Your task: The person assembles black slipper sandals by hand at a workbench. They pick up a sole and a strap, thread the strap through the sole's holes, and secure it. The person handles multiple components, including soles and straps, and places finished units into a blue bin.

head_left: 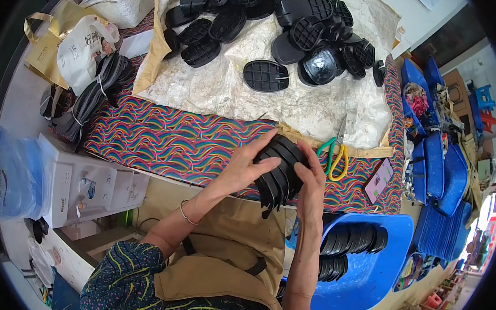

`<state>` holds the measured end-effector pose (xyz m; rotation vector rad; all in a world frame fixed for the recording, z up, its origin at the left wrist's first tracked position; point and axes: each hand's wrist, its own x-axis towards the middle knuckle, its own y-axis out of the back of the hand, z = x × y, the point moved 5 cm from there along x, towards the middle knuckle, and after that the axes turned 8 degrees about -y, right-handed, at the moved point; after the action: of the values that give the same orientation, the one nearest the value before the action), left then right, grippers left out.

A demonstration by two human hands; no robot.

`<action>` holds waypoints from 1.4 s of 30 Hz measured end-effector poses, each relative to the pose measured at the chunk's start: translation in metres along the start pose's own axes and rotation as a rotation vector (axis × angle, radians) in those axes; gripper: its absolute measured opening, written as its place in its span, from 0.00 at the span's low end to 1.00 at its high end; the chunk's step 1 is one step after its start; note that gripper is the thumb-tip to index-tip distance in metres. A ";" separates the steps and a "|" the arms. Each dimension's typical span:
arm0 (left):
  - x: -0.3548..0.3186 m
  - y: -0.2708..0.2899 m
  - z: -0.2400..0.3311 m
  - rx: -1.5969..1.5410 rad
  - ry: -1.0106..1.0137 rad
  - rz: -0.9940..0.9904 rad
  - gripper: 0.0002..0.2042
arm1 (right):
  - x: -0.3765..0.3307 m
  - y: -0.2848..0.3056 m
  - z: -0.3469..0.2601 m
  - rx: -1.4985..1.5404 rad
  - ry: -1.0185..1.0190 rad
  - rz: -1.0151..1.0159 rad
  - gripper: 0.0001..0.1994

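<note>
Between my two hands is a stack of curved black plastic pieces (281,167), nested one against another near the table's front edge. My left hand (243,165) grips it from the left, its thumb lying across the pieces. From the right, my right hand (313,179) closes on the other side, with fingers along the far end. Beyond them, a loose heap of similar black pieces (227,24) lies on a worn whitish sheet (206,93). One oval piece (266,75) rests apart from the heap, its gridded side up.
Scissors (339,152) with green and yellow handles and a phone (379,180) lie right of my hands. A blue bin (365,287) with stacked black pieces stands below right. Bags (84,54) and bundled black strips (95,91) sit at left, above a white water dispenser (86,193).
</note>
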<state>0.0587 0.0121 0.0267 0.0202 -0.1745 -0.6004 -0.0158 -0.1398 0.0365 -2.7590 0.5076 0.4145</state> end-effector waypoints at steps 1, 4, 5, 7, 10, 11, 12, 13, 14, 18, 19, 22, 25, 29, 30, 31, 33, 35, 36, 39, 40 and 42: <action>0.001 0.000 -0.001 -0.054 -0.003 0.035 0.33 | 0.004 0.004 0.004 0.027 -0.008 0.018 0.22; 0.002 0.000 -0.003 -0.142 -0.005 0.134 0.32 | 0.016 0.014 0.012 0.075 0.002 -0.045 0.16; 0.003 -0.003 -0.003 -0.125 -0.001 0.163 0.32 | 0.018 0.016 0.018 0.091 0.036 -0.023 0.14; 0.004 -0.003 -0.007 -0.076 0.012 0.199 0.32 | 0.019 0.014 0.031 0.123 0.102 0.018 0.10; 0.006 -0.001 -0.012 -0.026 0.053 0.215 0.32 | 0.011 0.007 0.030 0.156 0.262 0.091 0.08; 0.008 -0.001 -0.008 -0.039 0.075 0.215 0.32 | 0.011 0.008 0.032 0.137 0.271 0.112 0.07; 0.009 -0.002 -0.007 -0.052 0.096 0.215 0.32 | 0.009 0.007 0.030 0.048 0.343 0.174 0.08; 0.008 -0.001 -0.008 -0.069 0.097 0.225 0.32 | 0.008 0.002 0.028 -0.042 0.420 0.234 0.08; 0.007 0.000 -0.010 -0.086 0.098 0.233 0.31 | 0.006 -0.001 0.025 -0.133 0.497 0.294 0.09; 0.004 -0.003 -0.009 -0.177 0.136 0.229 0.26 | 0.000 -0.005 0.019 -0.293 0.510 0.412 0.07; 0.005 -0.003 -0.008 -0.178 0.139 0.220 0.26 | 0.000 -0.004 0.021 -0.275 0.478 0.406 0.07; 0.006 -0.002 -0.007 -0.180 0.132 0.216 0.27 | 0.001 -0.005 0.023 -0.265 0.374 0.365 0.07; 0.006 0.001 -0.013 -0.174 0.101 0.236 0.29 | 0.001 -0.008 0.013 -0.316 0.322 0.253 0.10; 0.005 0.001 -0.016 -0.158 0.103 0.192 0.28 | -0.001 -0.005 0.015 -0.254 0.328 0.178 0.12; 0.004 0.000 -0.015 -0.156 0.110 0.179 0.28 | -0.002 -0.006 0.017 -0.229 0.301 0.193 0.13; 0.004 0.000 -0.015 -0.166 0.096 0.176 0.28 | -0.002 -0.006 0.018 -0.265 0.316 0.215 0.13; 0.003 0.000 -0.017 -0.185 0.067 0.170 0.28 | 0.000 -0.007 0.020 -0.336 0.344 0.257 0.13; 0.004 0.001 -0.020 -0.173 0.089 0.152 0.28 | 0.001 -0.008 0.022 -0.335 0.329 0.244 0.13; 0.004 0.002 -0.021 -0.167 0.100 0.142 0.28 | 0.001 -0.008 0.022 -0.335 0.321 0.238 0.13; 0.008 -0.001 -0.005 0.089 -0.059 0.099 0.26 | 0.007 0.004 0.036 -0.258 0.315 0.228 0.13; 0.011 0.001 0.000 0.224 -0.199 0.050 0.25 | 0.009 0.004 0.037 -0.163 0.268 0.173 0.13; 0.019 0.002 0.007 0.481 -0.488 -0.054 0.23 | 0.012 0.004 0.031 0.023 0.180 0.067 0.13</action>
<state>0.0739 0.0031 0.0367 0.3463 -0.7916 -0.5977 -0.0135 -0.1367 0.0036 -2.7770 0.6454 0.1742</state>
